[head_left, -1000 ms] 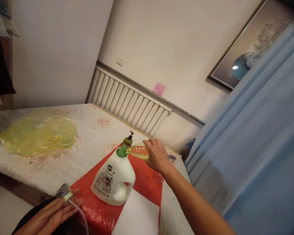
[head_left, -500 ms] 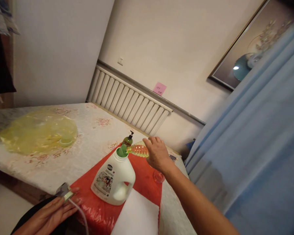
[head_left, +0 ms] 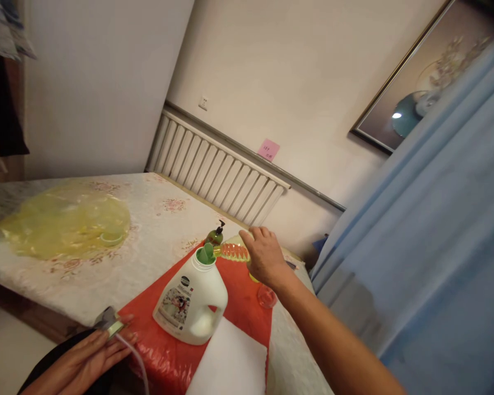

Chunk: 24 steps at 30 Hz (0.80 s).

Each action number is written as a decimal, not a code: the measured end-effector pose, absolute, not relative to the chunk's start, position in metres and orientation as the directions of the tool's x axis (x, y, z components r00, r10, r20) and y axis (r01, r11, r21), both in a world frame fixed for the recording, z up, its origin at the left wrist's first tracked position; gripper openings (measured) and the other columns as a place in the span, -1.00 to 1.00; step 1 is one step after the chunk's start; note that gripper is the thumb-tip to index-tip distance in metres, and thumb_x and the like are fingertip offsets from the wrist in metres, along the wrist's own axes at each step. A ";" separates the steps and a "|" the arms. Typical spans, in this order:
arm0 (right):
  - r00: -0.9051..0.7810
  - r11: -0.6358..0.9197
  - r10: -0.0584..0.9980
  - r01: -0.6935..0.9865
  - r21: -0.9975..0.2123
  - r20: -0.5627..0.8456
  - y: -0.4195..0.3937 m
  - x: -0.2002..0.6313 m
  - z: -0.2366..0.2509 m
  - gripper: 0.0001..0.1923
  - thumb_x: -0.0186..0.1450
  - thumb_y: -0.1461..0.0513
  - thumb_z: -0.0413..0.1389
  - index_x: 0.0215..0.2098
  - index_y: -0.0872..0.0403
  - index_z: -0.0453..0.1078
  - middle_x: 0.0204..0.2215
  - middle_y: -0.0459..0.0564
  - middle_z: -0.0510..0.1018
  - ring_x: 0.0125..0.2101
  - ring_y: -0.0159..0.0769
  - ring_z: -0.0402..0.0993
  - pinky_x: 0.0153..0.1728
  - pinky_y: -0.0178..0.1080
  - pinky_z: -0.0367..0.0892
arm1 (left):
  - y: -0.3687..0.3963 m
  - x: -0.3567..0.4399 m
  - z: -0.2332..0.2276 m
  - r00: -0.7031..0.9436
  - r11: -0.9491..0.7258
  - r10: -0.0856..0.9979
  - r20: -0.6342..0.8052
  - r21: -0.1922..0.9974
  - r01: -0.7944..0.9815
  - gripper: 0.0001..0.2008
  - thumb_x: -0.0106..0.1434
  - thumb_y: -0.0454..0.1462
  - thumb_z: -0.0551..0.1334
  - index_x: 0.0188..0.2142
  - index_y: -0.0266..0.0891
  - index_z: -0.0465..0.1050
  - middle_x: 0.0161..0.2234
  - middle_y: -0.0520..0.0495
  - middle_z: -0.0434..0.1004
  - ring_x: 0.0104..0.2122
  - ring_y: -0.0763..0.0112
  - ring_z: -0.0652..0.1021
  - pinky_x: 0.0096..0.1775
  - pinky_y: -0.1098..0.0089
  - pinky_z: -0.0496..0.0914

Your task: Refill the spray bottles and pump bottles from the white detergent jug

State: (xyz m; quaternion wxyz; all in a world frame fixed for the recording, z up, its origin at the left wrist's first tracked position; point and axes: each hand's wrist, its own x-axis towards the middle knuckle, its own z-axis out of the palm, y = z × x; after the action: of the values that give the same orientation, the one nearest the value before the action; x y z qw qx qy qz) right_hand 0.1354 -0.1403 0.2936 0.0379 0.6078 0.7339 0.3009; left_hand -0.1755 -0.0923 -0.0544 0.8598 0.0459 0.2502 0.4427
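Observation:
My right hand (head_left: pixel 267 258) is closed around a clear bottle (head_left: pixel 235 252) with a ribbed neck and yellowish liquid, tipped nearly level. Its mouth points left, at a green spout (head_left: pixel 206 254) in the opening of a white jug (head_left: pixel 193 302). That jug stands upright on a red plastic sheet, with a printed label and a handle at its right side. At the lower left, my left hand (head_left: pixel 93 351) has its fingers stretched out and apart from the jug. Across its index finger lies a small grey device (head_left: pixel 109 321) with a pale green strip and white cable; how it is held is unclear.
Behind the jug stands a green pump bottle (head_left: pixel 214 236). A clear pinkish round item (head_left: pixel 267 296) is on the red sheet (head_left: pixel 241 288), and white paper (head_left: pixel 233 362) lies in front. A yellow plastic bag (head_left: pixel 66 219) spreads over the flowered tablecloth (head_left: pixel 148 241). Blue curtain (head_left: pixel 428 219) hangs right.
My right hand and the bottle have shifted very slightly upward. The jug and my left hand look the same.

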 end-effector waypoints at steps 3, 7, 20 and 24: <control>-0.267 0.088 0.915 0.865 0.495 0.303 -0.139 0.133 0.295 -0.36 0.09 0.40 0.12 0.15 0.05 0.24 0.02 0.17 0.37 -0.05 0.00 0.20 -0.09 -0.05 0.16 | -0.092 -0.176 -0.055 0.476 0.589 0.804 -0.355 0.370 -0.718 -0.75 0.03 -0.46 0.34 -0.28 -0.22 0.66 -0.02 -0.24 0.62 0.10 -0.33 0.43 0.12 -0.15 0.34; -0.294 0.102 0.904 0.853 0.512 0.310 -0.138 0.131 0.297 -0.34 0.07 0.39 0.14 0.16 0.06 0.23 0.07 0.18 0.35 -0.02 0.01 0.19 -0.07 -0.04 0.15 | -0.093 -0.177 -0.058 0.492 0.590 0.806 -0.328 0.397 -0.702 -0.73 0.04 -0.46 0.36 -0.23 -0.27 0.65 0.02 -0.30 0.58 0.11 -0.34 0.41 0.13 -0.14 0.33; -0.364 0.138 0.878 0.813 0.566 0.309 -0.135 0.122 0.301 -0.41 0.13 0.40 0.10 0.14 0.07 0.26 0.05 0.20 0.37 0.00 0.04 0.18 -0.06 -0.01 0.13 | -0.094 -0.178 -0.064 0.500 0.537 0.838 -0.219 0.495 -0.683 -0.71 0.13 -0.42 0.36 -0.11 -0.30 0.60 0.05 -0.33 0.55 0.18 -0.33 0.33 0.18 -0.18 0.26; -0.403 0.161 0.860 0.797 0.583 0.314 -0.135 0.119 0.301 -0.47 0.19 0.39 0.07 0.14 0.10 0.26 0.02 0.22 0.38 0.01 0.05 0.17 -0.03 0.00 0.12 | -0.094 -0.178 -0.062 0.491 0.538 0.839 -0.234 0.489 -0.686 -0.68 0.12 -0.43 0.36 -0.09 -0.32 0.60 0.04 -0.34 0.56 0.16 -0.32 0.36 0.17 -0.15 0.28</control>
State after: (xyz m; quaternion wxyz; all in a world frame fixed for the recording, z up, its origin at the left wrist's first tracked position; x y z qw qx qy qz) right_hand 0.1190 -0.1347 0.3011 0.0449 0.5445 0.7605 0.3510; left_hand -0.1777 -0.0937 -0.0618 0.8468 0.1679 0.2277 0.4505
